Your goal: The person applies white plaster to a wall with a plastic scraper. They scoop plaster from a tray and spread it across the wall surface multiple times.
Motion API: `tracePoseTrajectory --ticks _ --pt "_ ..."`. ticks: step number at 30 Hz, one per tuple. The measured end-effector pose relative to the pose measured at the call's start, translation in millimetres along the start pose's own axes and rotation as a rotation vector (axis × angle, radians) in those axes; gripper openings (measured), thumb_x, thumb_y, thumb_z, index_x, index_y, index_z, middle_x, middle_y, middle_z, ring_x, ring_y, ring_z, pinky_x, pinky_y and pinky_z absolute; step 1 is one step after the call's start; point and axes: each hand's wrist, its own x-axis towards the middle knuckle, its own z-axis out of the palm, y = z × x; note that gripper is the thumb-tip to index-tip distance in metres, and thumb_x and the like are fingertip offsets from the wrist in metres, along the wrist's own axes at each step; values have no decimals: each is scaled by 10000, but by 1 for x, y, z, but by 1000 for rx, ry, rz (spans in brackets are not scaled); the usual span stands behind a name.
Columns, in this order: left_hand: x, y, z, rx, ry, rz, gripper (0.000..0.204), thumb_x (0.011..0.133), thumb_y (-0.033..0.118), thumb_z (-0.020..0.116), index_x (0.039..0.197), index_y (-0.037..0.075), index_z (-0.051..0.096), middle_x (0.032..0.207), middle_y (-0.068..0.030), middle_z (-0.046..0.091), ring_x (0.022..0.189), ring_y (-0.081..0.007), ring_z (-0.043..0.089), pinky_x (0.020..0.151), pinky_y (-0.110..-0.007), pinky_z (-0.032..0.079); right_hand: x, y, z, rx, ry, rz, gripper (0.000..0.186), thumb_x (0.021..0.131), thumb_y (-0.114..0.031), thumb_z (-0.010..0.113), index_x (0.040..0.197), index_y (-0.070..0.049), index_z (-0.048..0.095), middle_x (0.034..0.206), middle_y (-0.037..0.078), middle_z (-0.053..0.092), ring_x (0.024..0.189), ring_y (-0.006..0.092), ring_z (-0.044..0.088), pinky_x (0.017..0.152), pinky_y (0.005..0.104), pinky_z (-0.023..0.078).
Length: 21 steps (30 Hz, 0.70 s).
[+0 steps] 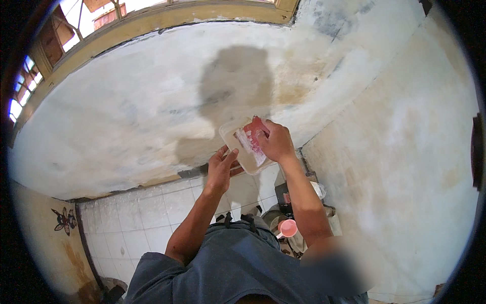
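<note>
Head view | left grip (220, 169): grasping translucent plastic tray (229, 133) by its near side | right grip (277, 142): grasping red scraper (251, 129), white-smeared, at tray | both items: before patchy wall (136, 106) | pink dipper (288, 228): lower right, beside person's body

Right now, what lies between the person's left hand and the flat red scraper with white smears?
The head view shows part of a pale, shallow rectangular plastic tray between the left hand and the red scraper.
</note>
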Motion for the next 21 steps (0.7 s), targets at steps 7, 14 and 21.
tracePoseTrajectory --ticks 7,14,21 --pt "-17 10 -11 -19 -5 66 549 928 236 597 1370 -21 397 1124 -128 613 941 -245 658 804 -384 554 -5 -36 7 -6 -36 -66 292 818 -220 565 962 32 600 813 280 641 799 436 634 743 506 498" --pt "-25 18 -9 -7 0 71 546 930 238 596 1369 -20 400 1117 -133 611 951 -242 652 808 -389 538 0 -23 2 40 77 -80 249 808 -148 588 962 44 625 821 259 641 803 424 638 704 429 511" --pt "-19 9 -12 -12 11 51 540 927 235 604 1377 6 412 1130 -123 615 930 -236 657 796 -385 540 -6 -31 10 48 -33 -81 281 801 -156 589 995 44 631 849 264 641 812 423 637 718 435 510"
